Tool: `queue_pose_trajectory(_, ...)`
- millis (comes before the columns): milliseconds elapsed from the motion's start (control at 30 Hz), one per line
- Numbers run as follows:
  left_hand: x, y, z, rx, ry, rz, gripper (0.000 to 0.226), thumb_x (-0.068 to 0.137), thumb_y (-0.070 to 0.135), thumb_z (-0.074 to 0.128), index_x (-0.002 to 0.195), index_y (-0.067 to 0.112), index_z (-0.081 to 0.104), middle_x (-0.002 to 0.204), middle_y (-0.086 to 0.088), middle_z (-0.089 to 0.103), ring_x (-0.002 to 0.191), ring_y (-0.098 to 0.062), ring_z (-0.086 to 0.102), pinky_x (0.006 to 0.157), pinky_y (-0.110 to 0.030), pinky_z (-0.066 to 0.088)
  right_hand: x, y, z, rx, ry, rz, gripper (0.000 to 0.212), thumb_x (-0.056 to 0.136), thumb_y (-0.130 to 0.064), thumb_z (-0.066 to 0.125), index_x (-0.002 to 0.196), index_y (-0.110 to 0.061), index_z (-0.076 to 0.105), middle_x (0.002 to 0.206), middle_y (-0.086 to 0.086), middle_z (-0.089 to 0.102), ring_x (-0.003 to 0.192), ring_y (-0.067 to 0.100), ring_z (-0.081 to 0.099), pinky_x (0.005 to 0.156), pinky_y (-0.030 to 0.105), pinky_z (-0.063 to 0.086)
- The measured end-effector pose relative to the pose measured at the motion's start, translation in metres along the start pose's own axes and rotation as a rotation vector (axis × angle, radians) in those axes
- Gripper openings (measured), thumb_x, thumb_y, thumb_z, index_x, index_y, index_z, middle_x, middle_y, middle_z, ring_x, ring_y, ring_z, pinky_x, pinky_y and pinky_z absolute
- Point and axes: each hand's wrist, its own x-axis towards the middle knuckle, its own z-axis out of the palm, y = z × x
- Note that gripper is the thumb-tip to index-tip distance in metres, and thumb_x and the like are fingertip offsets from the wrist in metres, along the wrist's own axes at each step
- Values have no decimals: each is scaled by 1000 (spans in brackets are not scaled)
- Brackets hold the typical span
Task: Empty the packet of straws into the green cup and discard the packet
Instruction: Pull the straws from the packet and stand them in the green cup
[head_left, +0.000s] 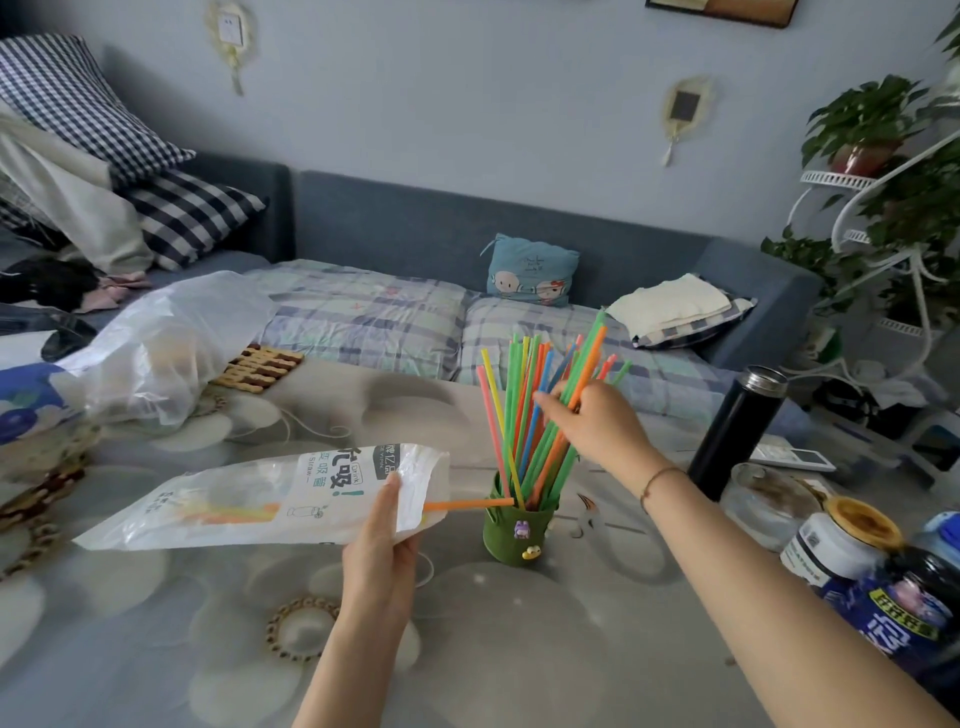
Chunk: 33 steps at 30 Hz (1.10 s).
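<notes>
A green cup (517, 535) with small charms stands on the table, right of centre. A bundle of coloured straws (524, 415) stands in it, fanned upward. My right hand (597, 421) grips the bundle near its upper part. My left hand (387, 540) pinches the open end of the clear plastic straw packet (244, 499), held flat and level to the left of the cup. An orange straw (467, 504) sticks out of the packet's mouth and reaches the cup's rim. A few more straws show faintly inside the packet.
A black flask (735, 431) stands right of the cup, with a glass jar (769, 504), a white jar (841, 545) and a dark blue bottle (904, 603) near the right edge. A crumpled plastic bag (161, 353) and a wooden trivet (260, 366) lie at the back left. A sofa runs behind the table.
</notes>
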Motion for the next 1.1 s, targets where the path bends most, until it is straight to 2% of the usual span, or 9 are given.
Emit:
queue_pose_trajectory(67, 0, 1, 0, -3, -2, -4, 46, 89, 15, 64, 130, -2, 54, 130, -15, 63, 119, -25, 60, 106, -40, 44, 0, 2, 5, -97, -59, 30, 49, 88, -50, 53, 69, -5, 59, 48, -3, 37, 39, 13, 36, 43, 23, 33)
queue_pose_trajectory(133, 0, 2, 0, 3, 0, -3, 45, 89, 15, 64, 129, -2, 55, 130, -15, 63, 119, -25, 61, 103, -39, 46, -1, 1, 5, -95, 91, 23, 41, 84, -52, 58, 72, -13, 54, 54, -11, 37, 43, 6, 37, 43, 17, 28)
queue_pose_trajectory(267, -2, 4, 1, 1, -1, -6, 44, 89, 15, 64, 129, -3, 55, 128, -15, 64, 114, -24, 62, 92, -33, 51, 3, -3, -4, 64, 494, -159, 54, 80, -37, 69, 125, -16, 47, 102, -3, 60, 89, 13, 58, 68, 18, 42)
queue_pose_trajectory(367, -2, 3, 0, 11, 0, -8, 43, 90, 16, 64, 127, -3, 56, 129, -16, 63, 111, -23, 62, 97, -34, 49, 11, -7, -11, 188, 523, -300, 86, 77, -24, 74, 145, -17, 22, 137, 6, 47, 120, 13, 46, 98, 15, 35)
queue_pose_trajectory(467, -2, 3, 0, 3, -5, 4, 44, 90, 15, 64, 129, -2, 55, 130, -15, 63, 115, -23, 62, 95, -34, 48, 23, -12, -16, 64, 470, -361, 84, 84, -24, 68, 148, -14, 14, 154, 7, 28, 140, 14, 28, 112, 16, 18)
queue_pose_trajectory(700, -1, 3, 0, 1, 3, 3, 42, 90, 15, 63, 128, -3, 56, 131, -16, 62, 111, -23, 61, 102, -38, 46, 35, -9, -7, -234, 20, -257, 49, 100, -34, 31, 146, -15, 29, 156, 1, 27, 143, 16, 23, 116, 32, 15)
queue_pose_trajectory(867, -1, 5, 1, -11, 15, 18, 45, 89, 12, 64, 131, -1, 54, 131, -14, 63, 114, -24, 62, 103, -41, 47, 23, -12, -3, -128, 227, -335, 51, 99, -34, 34, 148, -24, 21, 153, 2, 32, 138, 20, 32, 114, 42, 25)
queue_pose_trajectory(1033, -2, 5, 0, -6, 5, 25, 46, 90, 13, 63, 132, -1, 53, 132, -14, 62, 119, -25, 60, 100, -37, 48, 22, -20, 1, -286, 88, -290, 49, 100, -41, 25, 145, -22, 30, 156, 0, 24, 145, 16, 15, 119, 40, 6)
queue_pose_trajectory(1100, -2, 5, 0, -2, 3, 25, 45, 90, 14, 63, 131, 0, 54, 131, -15, 62, 118, -25, 60, 104, -40, 45, 15, -23, 2, -250, 155, -290, 47, 100, -39, 27, 144, -22, 34, 156, 1, 26, 145, 16, 16, 119, 40, 6)
